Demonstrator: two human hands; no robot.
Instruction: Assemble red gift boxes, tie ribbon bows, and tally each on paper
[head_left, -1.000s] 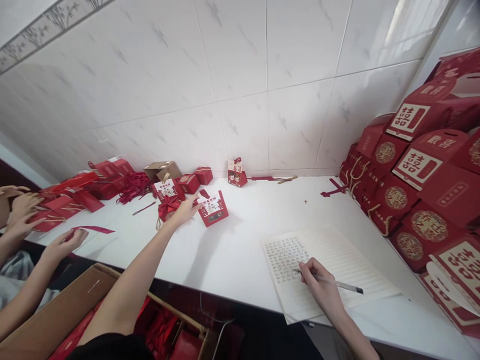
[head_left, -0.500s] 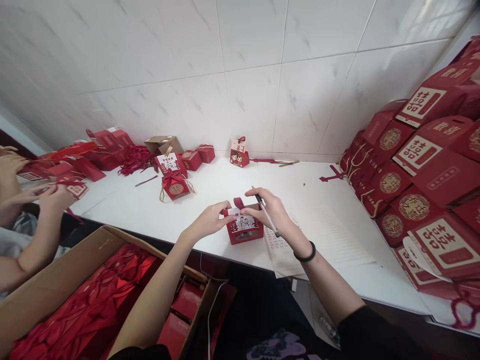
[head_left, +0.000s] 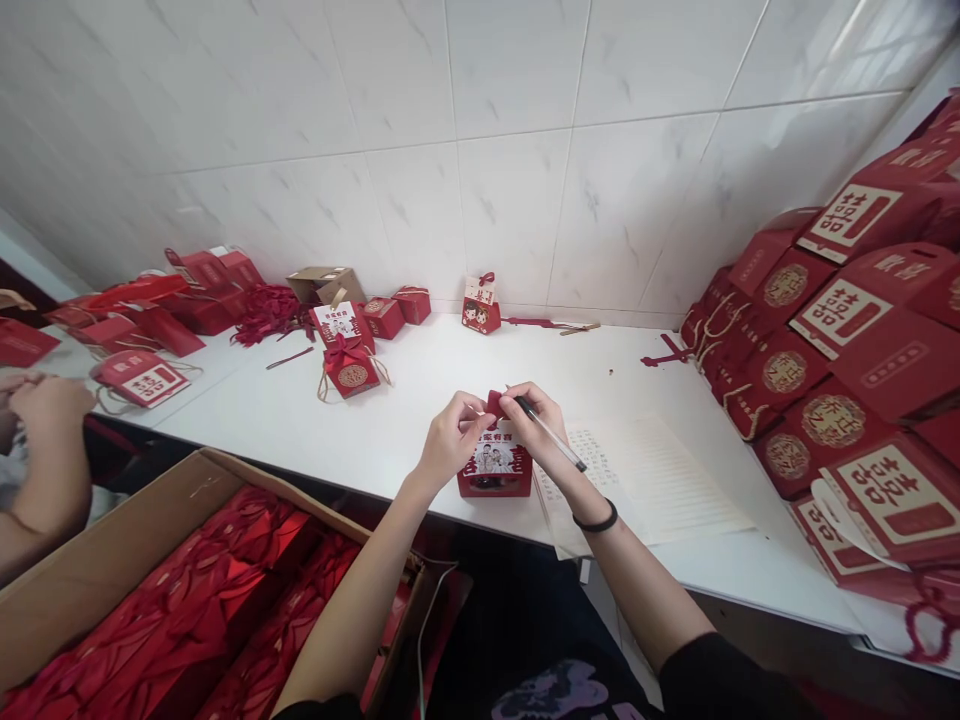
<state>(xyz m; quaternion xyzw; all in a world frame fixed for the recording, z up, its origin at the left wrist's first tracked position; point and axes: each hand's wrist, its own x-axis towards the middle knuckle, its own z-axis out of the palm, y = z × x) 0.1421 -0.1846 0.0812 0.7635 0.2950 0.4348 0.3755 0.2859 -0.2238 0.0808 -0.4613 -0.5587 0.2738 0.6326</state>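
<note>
A small red gift box (head_left: 495,487) with a white printed label (head_left: 495,455) stands upright near the front edge of the white table, in front of me. My left hand (head_left: 451,440) is closed, its thumb and fingers pinching the red ribbon loop (head_left: 493,405) on top of the box. From the other side my right hand (head_left: 534,418) pinches at the same ribbon. It also keeps a black-capped clear pen (head_left: 555,440) tucked in its fingers, tip pointing down to the right. My fingers partly cover the top of the box.
Handwritten sheets (head_left: 660,480) lie right of the box. Red bags and boxes (head_left: 832,410) pile up at the right. A carton (head_left: 112,520) of red ribboned boxes is at lower left. Finished-looking boxes (head_left: 352,375) stand farther back. A co-worker's hands (head_left: 52,400) are at far left.
Both my hands have moved from the sides of the box up to its ribbon, closer together. At left, the co-worker's hands have moved away from a red box, which now rests on the table.
</note>
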